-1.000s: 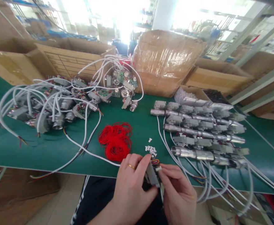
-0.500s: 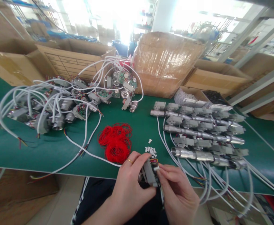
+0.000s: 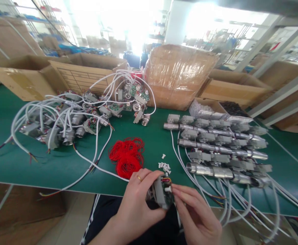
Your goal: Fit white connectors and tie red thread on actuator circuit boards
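My left hand (image 3: 140,200) is closed around a grey valve-like housing (image 3: 159,193), tilted over my lap at the table's front edge. The housing's open side faces right and shows a green circuit board with red and yellow wires. On that side, my right hand (image 3: 198,212) pinches a small white plastic piece (image 3: 168,189) against the board; whether it is seated there I cannot tell. More small white pieces (image 3: 164,167) lie on the table just beyond the housing. To their left rests a bundle of thin red wire (image 3: 128,158).
Several finished-looking metal pipe units with grey housings (image 3: 222,156) stand in rows at right, white cables trailing off the front edge. A tangled heap of similar units (image 3: 69,122) lies at left. Cardboard boxes (image 3: 181,78) line the back of the green table (image 3: 87,180).
The housing has turned slightly, so more of its board shows. Both hands stay on it, the right fingertips still at the white piece. The camera view has shifted a little.
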The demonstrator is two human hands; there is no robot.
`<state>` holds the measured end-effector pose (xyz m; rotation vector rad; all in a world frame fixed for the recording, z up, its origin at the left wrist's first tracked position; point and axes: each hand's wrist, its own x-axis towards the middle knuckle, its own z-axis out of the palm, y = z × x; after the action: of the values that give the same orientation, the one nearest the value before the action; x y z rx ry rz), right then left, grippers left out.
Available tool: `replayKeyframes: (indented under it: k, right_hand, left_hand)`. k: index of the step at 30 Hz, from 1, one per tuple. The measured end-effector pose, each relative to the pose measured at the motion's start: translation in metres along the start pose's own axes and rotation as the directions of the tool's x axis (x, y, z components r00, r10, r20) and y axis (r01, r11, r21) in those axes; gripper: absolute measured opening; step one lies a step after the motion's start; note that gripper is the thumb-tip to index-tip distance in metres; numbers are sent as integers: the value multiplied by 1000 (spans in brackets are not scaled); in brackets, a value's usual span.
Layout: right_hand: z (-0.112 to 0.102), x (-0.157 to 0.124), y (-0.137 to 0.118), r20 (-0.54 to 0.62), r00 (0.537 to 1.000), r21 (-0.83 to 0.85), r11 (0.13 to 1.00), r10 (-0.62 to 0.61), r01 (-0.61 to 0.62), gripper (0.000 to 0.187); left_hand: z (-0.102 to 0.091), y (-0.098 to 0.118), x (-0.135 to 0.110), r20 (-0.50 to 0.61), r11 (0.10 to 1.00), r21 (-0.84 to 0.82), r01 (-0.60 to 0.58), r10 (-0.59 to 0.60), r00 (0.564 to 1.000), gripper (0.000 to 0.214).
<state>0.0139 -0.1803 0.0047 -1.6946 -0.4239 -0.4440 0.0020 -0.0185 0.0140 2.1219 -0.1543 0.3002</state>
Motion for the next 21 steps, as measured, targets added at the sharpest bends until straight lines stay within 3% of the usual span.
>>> replayKeyframes:
  k: [4, 7, 13, 17, 21]
  right_hand:
    - [-7, 2, -3, -47, 989, 6, 990, 144, -143, 21]
    - [-6, 12, -5, 3, 982, -12, 982, 189, -188, 17]
    - [-4, 35, 16, -8, 972, -92, 968, 235, -235, 16]
    - [9, 59, 28, 200, 971, -166, 981, 134, -101, 17]
    - [31, 86, 27, 388, 920, -177, 984, 57, 14, 17]
  left_hand:
    - [-22, -1, -10, 30, 999, 32, -36, 35, 999, 62]
    - [-36, -4, -18, 39, 999, -37, 9, -8, 999, 58]
    - [-38, -12, -28, 58, 966, -246, 83, -71, 996, 57]
    - [-28, -14, -27, 107, 940, -335, 62, -27, 994, 58]
    - [-26, -16, -22, 121, 931, -364, 35, 9, 993, 62]
